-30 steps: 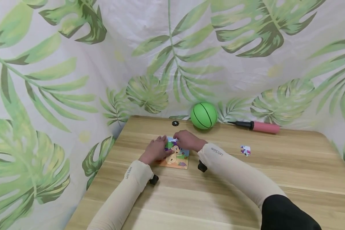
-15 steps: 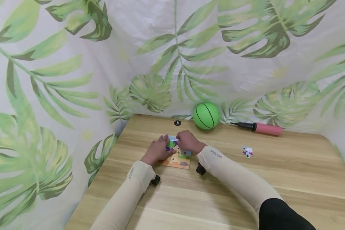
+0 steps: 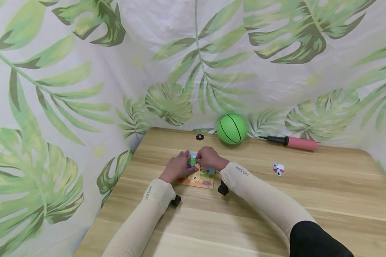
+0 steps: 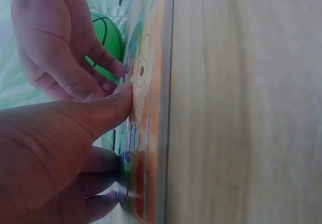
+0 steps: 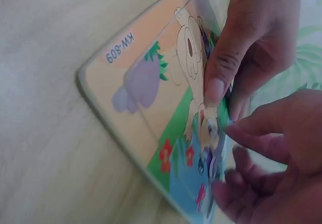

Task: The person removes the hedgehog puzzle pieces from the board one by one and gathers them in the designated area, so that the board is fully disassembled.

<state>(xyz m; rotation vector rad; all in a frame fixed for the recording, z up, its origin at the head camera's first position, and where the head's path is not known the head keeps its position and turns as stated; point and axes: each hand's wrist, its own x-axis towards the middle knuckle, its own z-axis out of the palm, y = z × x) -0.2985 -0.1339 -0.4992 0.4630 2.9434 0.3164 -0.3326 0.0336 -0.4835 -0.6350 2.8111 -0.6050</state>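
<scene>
A flat picture puzzle (image 3: 207, 183) with a cartoon figure and an orange border lies on the table under both hands. My left hand (image 3: 178, 166) rests over its left side, fingers extended, the thumb pressing on the picture in the left wrist view. From the other side, my right hand (image 3: 210, 158) reaches over the upper part with bent fingers. In the right wrist view, its fingertips (image 5: 224, 186) pinch a puzzle piece (image 5: 212, 161) at a slant close over the board. The far edge of the puzzle is partly hidden behind the hands.
A loose puzzle piece (image 3: 278, 169) lies to the right on the wooden table (image 3: 244, 221). Along the back stand a green ball (image 3: 232, 129), a small black disc (image 3: 199, 137) and a pink-and-black hand pump (image 3: 300, 143). A leaf-print cloth (image 3: 212, 53) hangs behind.
The head view has shifted slightly, moving the scene to the right. My right fingers have shifted a little over the upper puzzle, uncovering more green there. The left hand stays on the puzzle.
</scene>
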